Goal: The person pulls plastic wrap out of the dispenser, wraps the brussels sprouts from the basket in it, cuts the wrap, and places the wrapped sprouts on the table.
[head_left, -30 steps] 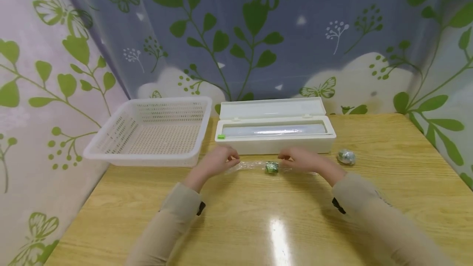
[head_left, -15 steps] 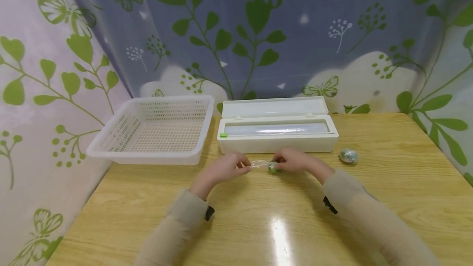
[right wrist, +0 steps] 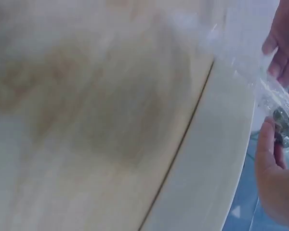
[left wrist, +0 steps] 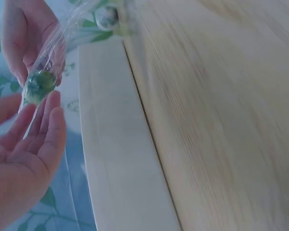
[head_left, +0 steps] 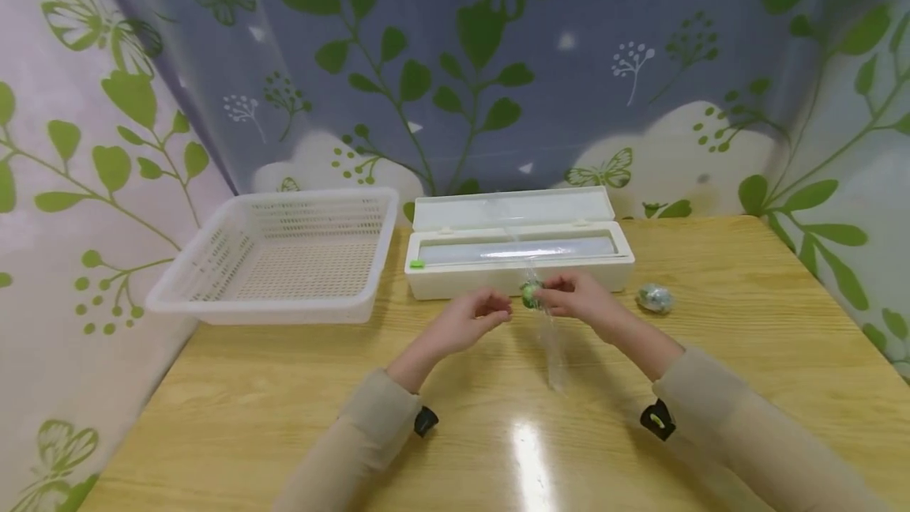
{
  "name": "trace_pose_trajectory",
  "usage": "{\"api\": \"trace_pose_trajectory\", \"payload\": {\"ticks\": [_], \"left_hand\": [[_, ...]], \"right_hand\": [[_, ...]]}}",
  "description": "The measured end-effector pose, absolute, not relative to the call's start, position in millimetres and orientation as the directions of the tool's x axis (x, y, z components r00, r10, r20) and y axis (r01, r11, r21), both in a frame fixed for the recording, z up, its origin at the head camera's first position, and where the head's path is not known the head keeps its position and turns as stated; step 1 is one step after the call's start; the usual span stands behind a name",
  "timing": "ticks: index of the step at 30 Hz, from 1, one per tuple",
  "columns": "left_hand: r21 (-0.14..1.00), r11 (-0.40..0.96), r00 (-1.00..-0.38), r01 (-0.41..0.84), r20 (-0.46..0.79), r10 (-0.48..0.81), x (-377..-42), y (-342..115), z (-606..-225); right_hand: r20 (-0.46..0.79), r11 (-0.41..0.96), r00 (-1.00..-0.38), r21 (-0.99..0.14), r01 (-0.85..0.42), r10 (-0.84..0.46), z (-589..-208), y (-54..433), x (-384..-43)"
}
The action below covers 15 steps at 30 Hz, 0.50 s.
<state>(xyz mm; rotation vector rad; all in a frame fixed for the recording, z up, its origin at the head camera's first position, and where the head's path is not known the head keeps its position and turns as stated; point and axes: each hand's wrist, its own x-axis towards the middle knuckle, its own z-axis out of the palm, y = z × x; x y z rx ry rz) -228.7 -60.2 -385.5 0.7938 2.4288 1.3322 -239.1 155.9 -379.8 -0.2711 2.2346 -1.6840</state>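
Note:
My right hand (head_left: 579, 303) pinches a small round green thing (head_left: 530, 295) in front of the long white box. Clear plastic film (head_left: 551, 350) is drawn around it, with one loose tail hanging toward the table and another reaching up over the box. My left hand (head_left: 472, 322) is just to the left, its fingers apart and loosely bent, holding nothing. In the left wrist view the green thing (left wrist: 39, 86) shows through the film, close to the left fingertips. The right wrist view has the right thumb and fingers against the film-covered thing (right wrist: 283, 127). Its exact kind is unclear.
The lidded white box (head_left: 462, 284) stands open behind the hands, with a roll of film (head_left: 512, 250) inside. A white perforated basket (head_left: 266, 310) is at left. A film-wrapped ball (head_left: 655, 299) lies on the wooden table (head_left: 441, 449) at right.
The green thing has been lifted from the table by my right hand, and its film has swung from lying sideways to hanging lengthwise. My left hand has let go of the film and moved right.

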Motion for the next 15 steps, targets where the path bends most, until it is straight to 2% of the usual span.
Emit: {"api": "trace_pose_trajectory", "payload": {"ticks": [4,8,15], "left_hand": [[0.887,0.346,-0.808,0.307,0.050,0.587,-225.6,-59.2,-388.9],[0.894,0.323,-0.782,0.312,0.048,0.621,-221.2,-60.1,-391.8],[0.853,0.436,-0.794,0.288,-0.042,0.606,-220.0,-60.6,-401.6]], "right_hand": [[-0.231,0.197,-0.914,-0.965,0.172,-0.335,-380.8,151.6,-225.8],[-0.298,0.196,-0.892,-0.950,0.243,-0.339,-384.3,145.4,-212.9],[-0.261,0.314,-0.900,-0.937,0.149,-0.350,-394.9,137.5,-205.1]]}}
